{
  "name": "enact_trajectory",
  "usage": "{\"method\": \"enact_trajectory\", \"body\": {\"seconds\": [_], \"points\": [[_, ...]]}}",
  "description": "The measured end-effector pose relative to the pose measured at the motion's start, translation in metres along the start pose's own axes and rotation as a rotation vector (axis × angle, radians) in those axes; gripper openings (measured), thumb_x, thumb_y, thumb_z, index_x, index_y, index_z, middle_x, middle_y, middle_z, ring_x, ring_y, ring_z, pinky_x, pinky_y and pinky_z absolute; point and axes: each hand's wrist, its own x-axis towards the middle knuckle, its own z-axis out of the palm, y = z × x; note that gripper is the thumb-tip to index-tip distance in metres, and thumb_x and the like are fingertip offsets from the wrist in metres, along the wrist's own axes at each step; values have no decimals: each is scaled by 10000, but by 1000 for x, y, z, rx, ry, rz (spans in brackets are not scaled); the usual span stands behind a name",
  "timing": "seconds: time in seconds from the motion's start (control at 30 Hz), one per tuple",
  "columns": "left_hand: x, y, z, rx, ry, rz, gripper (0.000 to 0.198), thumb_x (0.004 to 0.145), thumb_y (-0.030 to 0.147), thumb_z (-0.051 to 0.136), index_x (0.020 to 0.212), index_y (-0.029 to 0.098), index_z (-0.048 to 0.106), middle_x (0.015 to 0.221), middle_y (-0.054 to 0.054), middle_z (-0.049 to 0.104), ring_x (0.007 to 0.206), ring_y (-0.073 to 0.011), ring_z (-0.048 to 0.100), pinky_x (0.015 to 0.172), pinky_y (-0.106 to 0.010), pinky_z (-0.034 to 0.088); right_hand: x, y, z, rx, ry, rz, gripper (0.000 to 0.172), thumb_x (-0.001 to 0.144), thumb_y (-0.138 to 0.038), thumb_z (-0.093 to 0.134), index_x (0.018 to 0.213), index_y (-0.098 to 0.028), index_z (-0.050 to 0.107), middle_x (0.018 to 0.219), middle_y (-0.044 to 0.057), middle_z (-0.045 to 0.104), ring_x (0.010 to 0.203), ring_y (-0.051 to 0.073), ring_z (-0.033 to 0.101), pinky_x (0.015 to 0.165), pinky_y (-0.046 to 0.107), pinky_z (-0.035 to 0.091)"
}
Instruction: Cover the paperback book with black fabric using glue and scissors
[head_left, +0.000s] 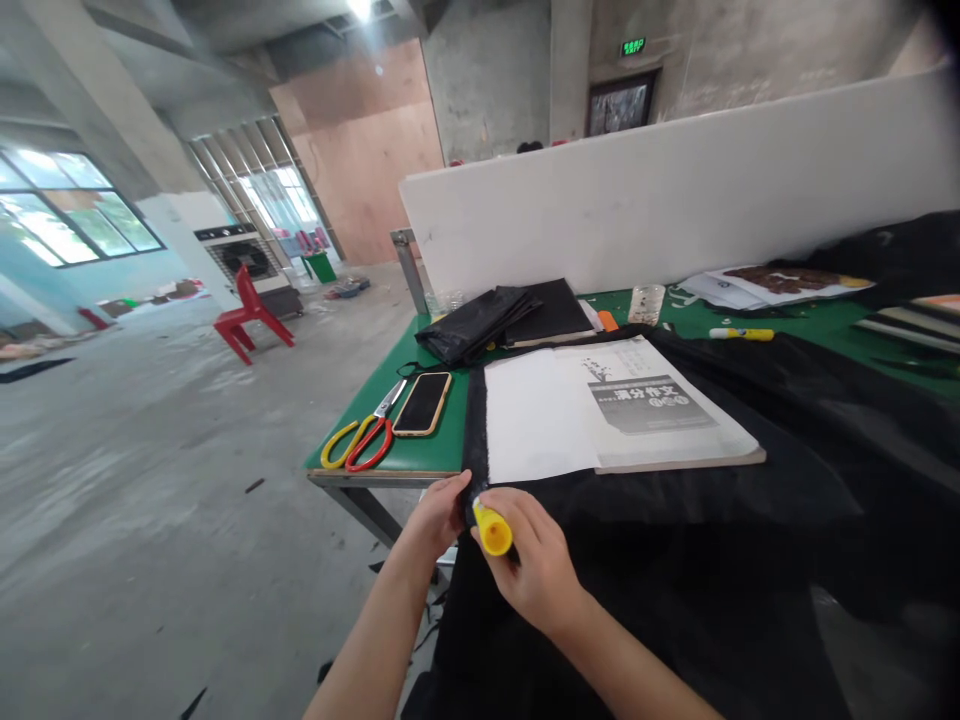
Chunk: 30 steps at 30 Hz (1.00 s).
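My right hand (536, 560) is closed around a yellow glue stick (493, 529), its tip pressed against the near edge of a black sheet (675, 520) at the table's front corner. My left hand (439, 512) pinches the same black edge just left of the stick. Right behind the hands lies an open book (615, 415) with a white inside cover and a printed title page, resting on the black sheet.
On the green table (420, 452) lie yellow and red scissors (360, 440), a phone (424, 403), folded black bags (487, 322), a plastic cup (646, 303), another glue stick (741, 334) and papers (772, 283). A white partition (675, 190) stands behind. A red chair (247, 312) sits on the concrete floor.
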Motion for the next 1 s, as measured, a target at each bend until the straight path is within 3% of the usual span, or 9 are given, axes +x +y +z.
{"method": "enact_trajectory", "body": {"seconds": [0.13,0.23,0.33,0.47,0.6,0.77,1.0], "points": [[-3,5,-3,9,-19,-4,354,588,308,788,560,174,462,449,81,469,412,-67,453,447,-200,367,1,10,30,-96,-61,-17,333,832,-105,484,1164,-110,465,1051,139,586,1015,230,531,876,412,490],[-2,5,-4,8,-24,21,349,602,290,780,534,175,458,423,86,453,391,-58,431,442,-195,365,-12,17,39,-167,-97,-54,327,839,-116,469,1165,-86,465,1041,153,589,1015,246,533,872,435,491],[0,4,-3,7,-64,18,207,637,282,751,651,155,588,557,13,609,507,-118,559,539,-237,450,-34,20,33,-182,-161,-62,315,844,-117,456,1158,-102,477,1020,140,601,981,244,550,853,440,503],[3,2,-5,12,-113,-26,215,666,278,724,798,122,659,711,-75,687,649,-195,641,644,-302,497,-54,10,14,-87,-222,-47,351,826,-106,482,1176,-122,471,1009,125,607,960,239,562,841,432,510],[4,1,-6,-3,-109,-18,200,665,291,731,768,141,647,700,-62,682,660,-188,638,624,-280,485,-37,-4,3,24,-128,2,437,806,-76,504,1231,-160,444,1084,117,590,1033,226,544,895,423,488],[-1,3,-9,3,-56,-26,268,637,318,760,636,167,538,486,55,518,454,-98,500,469,-223,387,-5,0,23,-5,-23,32,405,831,-84,467,1223,-184,451,1120,111,585,1073,217,535,910,415,487],[-1,4,-8,0,-29,4,342,605,302,777,550,175,463,436,89,427,405,-60,408,450,-206,347,-16,9,44,-137,-65,-34,371,839,-90,432,1207,-126,454,1072,142,592,1045,240,539,888,454,494]]}}
